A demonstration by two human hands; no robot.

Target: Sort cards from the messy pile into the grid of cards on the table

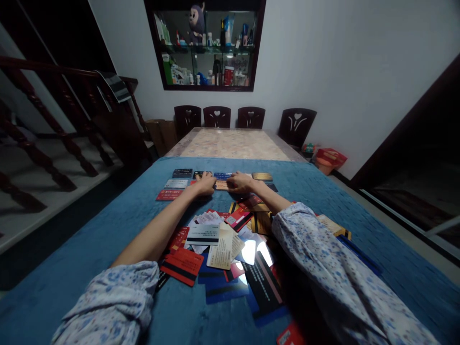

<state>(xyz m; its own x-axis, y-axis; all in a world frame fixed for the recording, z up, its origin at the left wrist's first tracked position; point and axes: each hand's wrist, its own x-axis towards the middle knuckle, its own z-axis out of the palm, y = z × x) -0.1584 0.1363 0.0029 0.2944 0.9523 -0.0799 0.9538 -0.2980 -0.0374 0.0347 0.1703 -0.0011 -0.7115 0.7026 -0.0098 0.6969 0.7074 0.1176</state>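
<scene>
Both my arms reach far forward over a blue cloth [108, 225]. My left hand [205, 183] and my right hand [240, 182] lie close together, fingers curled down onto an orange card [222, 185] in a laid-out row of cards. That row includes a dark card [182, 173], a grey card [176, 183], a red card [168, 194], a blue card [223, 176] and a gold card [262, 176]. A loose heap of several cards [223, 249] lies between my forearms, nearer to me.
Beyond the cloth is a marble-topped table [233, 143] with several dark chairs [216, 116] behind it. A wall cabinet [204, 45] holds bottles. A wooden stair rail [53, 115] runs on the left, a red bag [328, 158] sits on the floor right.
</scene>
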